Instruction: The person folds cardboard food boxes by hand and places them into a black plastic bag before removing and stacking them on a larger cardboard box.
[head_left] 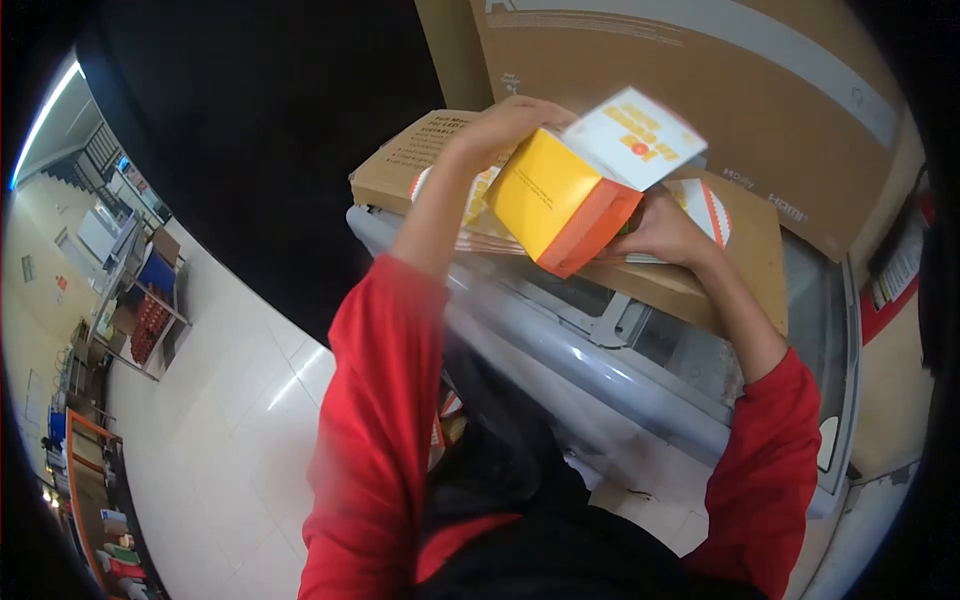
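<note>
Item: small yellow and orange cardboard carton (560, 200), white printed flap raised, held tilted above flat brown cardboard box (385, 175)
Left hand (505, 125): fingers curled over carton's top edge, gripping
Right hand (665, 232): clasped on carton's orange end, fingertips hidden
Support: brown box rests on grey cabinet rim (560, 340)

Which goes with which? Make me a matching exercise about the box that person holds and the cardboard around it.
1. small yellow-and-orange paperboard box
2. white printed flap
3. large brown cardboard carton
4. flat brown cardboard sheet

a. standing at the back
b. lying flat beneath the box
c. held between left hand and right hand
d. folded open

Pairs: 1-c, 2-d, 3-a, 4-b
</note>
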